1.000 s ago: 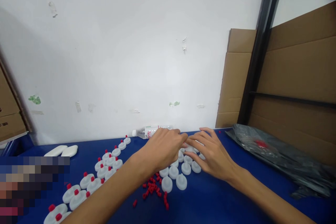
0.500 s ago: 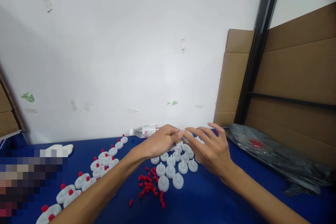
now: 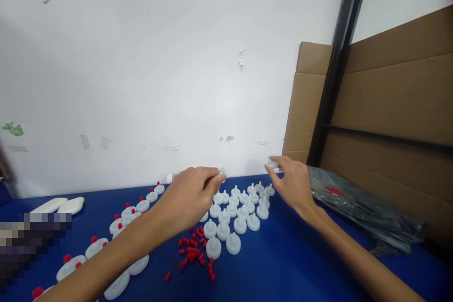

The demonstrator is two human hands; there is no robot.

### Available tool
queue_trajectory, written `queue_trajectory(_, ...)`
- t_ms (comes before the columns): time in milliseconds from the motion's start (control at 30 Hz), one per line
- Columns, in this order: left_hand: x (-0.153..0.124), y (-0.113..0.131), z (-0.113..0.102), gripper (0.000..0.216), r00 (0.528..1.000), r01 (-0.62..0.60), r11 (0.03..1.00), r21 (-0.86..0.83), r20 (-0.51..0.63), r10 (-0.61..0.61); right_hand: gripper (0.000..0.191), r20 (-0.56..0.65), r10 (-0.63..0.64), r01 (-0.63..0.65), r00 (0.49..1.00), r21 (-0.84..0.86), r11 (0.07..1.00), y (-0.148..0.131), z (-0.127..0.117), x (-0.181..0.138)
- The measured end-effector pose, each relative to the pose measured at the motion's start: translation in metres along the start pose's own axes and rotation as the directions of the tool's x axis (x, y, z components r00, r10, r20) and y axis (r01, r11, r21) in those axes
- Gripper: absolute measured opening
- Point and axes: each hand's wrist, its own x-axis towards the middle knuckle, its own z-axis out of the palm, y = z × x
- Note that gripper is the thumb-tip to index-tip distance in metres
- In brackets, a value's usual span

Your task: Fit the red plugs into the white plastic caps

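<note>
Head view only.

Done, judging from the lay of things: along the left of the blue table (image 3: 283,269), a curving line of tipped caps (image 3: 123,217), white with a red tip seated on each. Left to do: in the middle, a tight cluster of bare caps (image 3: 237,212), all white, standing close in rows with nothing on top. Just in front of that cluster, touching its near edge, a loose heap of red tips (image 3: 193,252), plenty unused. By that count, well under way but not near the end.

Holds the left hand (image 3: 191,193) palm down above the far left edge of the bare cluster, forearm slanting in from the lower left, fingertips pressed together at the front. Cannot tell whether anything small sits between them.

Holds the right hand (image 3: 295,184) higher and well apart from the left, lifted clear of the table past the cluster's far right corner, wrist bent up. Pinches one white cap (image 3: 272,163) between thumb and forefinger, in the air near the wall and above the table's back edge.

Beside the right forearm, a crumpled black bag (image 3: 361,207); behind it, leaning cardboard (image 3: 389,94). At far left, two white oblong pieces (image 3: 58,205).
</note>
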Motion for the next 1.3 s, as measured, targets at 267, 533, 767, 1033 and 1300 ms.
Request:
queue_trajectory(267,-0.036,-0.051,0.021,0.031,0.998,0.039,0.835,0.549,-0.064,-0.005,0.016,0.174,-0.012,-0.013,0.985,0.138,0.99,-0.018,0.006,-0.011)
queue_trajectory(533,-0.051,-0.075,0.02,0.03,0.997,0.069,0.749,0.659,-0.032,-0.064,0.023,0.242,0.055,-0.085,0.969,0.117,0.989,0.024,0.019,-0.011)
queue_trajectory(767,-0.052,-0.073,0.022,0.035,0.985,0.013,0.731,0.682,0.118,-0.127,0.026,0.363,0.173,-0.218,0.916,0.086,0.972,0.049,0.031,-0.019)
queue_trajectory(1033,-0.057,-0.074,0.024,0.032,0.988,0.006,0.77,0.638,0.117,-0.104,0.028,0.518,0.217,-0.317,0.828,0.112,0.942,0.058,0.044,-0.03)
queue_trajectory(1300,-0.058,-0.077,0.025,0.036,0.991,-0.042,0.813,0.581,0.128,-0.041,0.049,0.574,0.172,-0.317,0.8,0.162,0.934,0.055,0.05,-0.032)
